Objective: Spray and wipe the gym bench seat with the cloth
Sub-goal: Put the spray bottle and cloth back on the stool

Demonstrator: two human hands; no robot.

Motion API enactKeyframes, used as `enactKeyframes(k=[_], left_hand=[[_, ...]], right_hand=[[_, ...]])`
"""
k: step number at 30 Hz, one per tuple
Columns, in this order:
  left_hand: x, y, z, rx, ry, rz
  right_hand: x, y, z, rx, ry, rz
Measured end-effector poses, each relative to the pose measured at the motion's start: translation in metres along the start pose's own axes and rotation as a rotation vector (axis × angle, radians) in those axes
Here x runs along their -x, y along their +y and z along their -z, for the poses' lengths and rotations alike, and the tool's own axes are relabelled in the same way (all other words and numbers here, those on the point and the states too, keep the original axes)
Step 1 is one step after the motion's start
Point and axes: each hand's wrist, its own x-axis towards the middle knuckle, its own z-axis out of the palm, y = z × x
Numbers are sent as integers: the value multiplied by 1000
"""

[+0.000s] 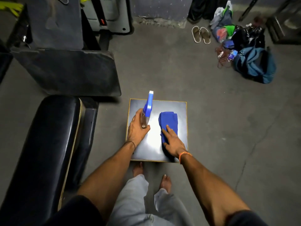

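Note:
A clear spray bottle point(147, 111) with a blue trigger head stands on a small square dark stool top point(179, 111) with a yellow rim. My left hand point(137, 128) is wrapped around the bottle's body. A folded blue cloth point(168, 123) lies on the right half of that top. My right hand point(173, 141) rests flat on the cloth's near end, fingers spread. The black padded gym bench seat point(47, 144) runs along the left, beside the stool. A second dark pad point(68, 70) lies beyond it.
Grey concrete floor all around. My bare feet point(138, 168) stand just below the stool. A blue backpack point(255, 66), bags and clothes are heaped at the back right, with a pair of sandals point(201, 35) nearby. Machine frames stand at the back left.

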Motion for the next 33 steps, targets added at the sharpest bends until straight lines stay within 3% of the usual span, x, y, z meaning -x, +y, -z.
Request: enactKeyframes(k=[3, 7, 13, 18, 24, 27, 33], left_hand=[[-5, -7, -3, 15, -1, -23], [-7, -13, -4, 57, 34, 15], [-10, -25, -10, 88, 32, 81], [-6, -32, -15, 121, 13, 137], [-1, -49, -21, 157, 19, 182], [1, -42, -19, 183, -3, 191], [0, -47, -23, 134, 24, 171]], right_hand=[[2, -3, -13, 13, 61, -4], [-1, -14, -18, -226, 198, -151], [-4, -14, -19, -124, 162, -180], [-12, -4, -9, -366, 509, -298], [-35, 3, 5, -594, 399, -558], [-40, -3, 8, -821, 453, -512], [-26, -16, 17, -1009, 470, -311]])
